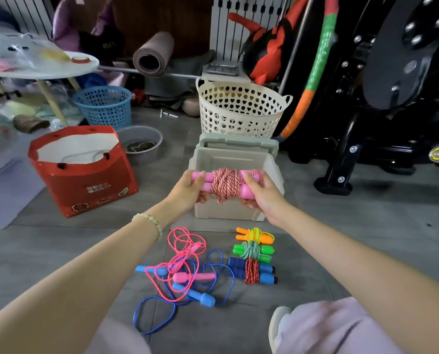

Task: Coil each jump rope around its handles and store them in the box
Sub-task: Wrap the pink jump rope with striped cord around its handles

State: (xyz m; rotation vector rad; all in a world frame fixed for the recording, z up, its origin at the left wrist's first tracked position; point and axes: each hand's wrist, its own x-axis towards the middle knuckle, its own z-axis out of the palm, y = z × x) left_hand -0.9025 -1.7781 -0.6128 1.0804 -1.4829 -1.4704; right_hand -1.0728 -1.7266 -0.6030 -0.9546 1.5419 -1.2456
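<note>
A coiled jump rope [225, 185] with pink handles and a red-and-white cord wound round them hangs over the open grey box [228, 210]. My left hand [190, 190] grips its left handle ends and my right hand [260, 194] grips the right ends. On the floor below lie three coiled ropes in a column: orange-handled [255, 236], green-handled [254, 251] and blue-handled [251, 270]. To their left a loose pink rope [185, 267] and a loose blue rope [195, 295] are tangled together.
The box's grey lid [238, 141] leans behind it. A cream basket [241, 108], a red carton [83, 169], a grey bowl [141, 144] and a blue basket [104, 106] stand around. Black exercise equipment [379, 111] fills the right side.
</note>
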